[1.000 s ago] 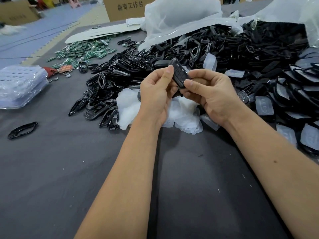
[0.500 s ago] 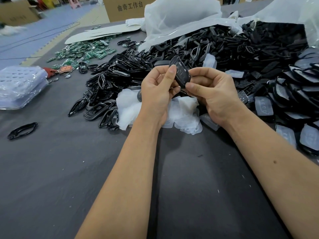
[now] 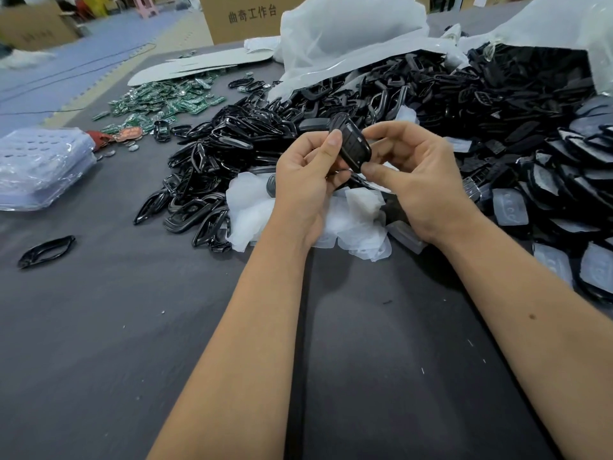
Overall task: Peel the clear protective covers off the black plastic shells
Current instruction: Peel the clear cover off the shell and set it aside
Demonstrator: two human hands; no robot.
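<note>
Above the near heap of peeled covers [image 3: 351, 220], the black shell [image 3: 352, 145] has tilted slightly since a second ago; left hand [image 3: 308, 180] and right hand [image 3: 418, 174] fingers still pinch it, cover seemingly not yet lifted.

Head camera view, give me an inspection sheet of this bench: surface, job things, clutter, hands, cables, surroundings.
Surface: dark grey table, small light specks.
Job's things: one black shell held between both hands; heap of black shells behind; peeled clear covers piled under the hands.
Clutter: green circuit boards, stacked clear trays, lone black frame, white bags.
Hands: left hand and right hand both grip the shell with their fingers.
Cables: nothing seen.
Surroundings: cardboard box, blue floor mats.
</note>
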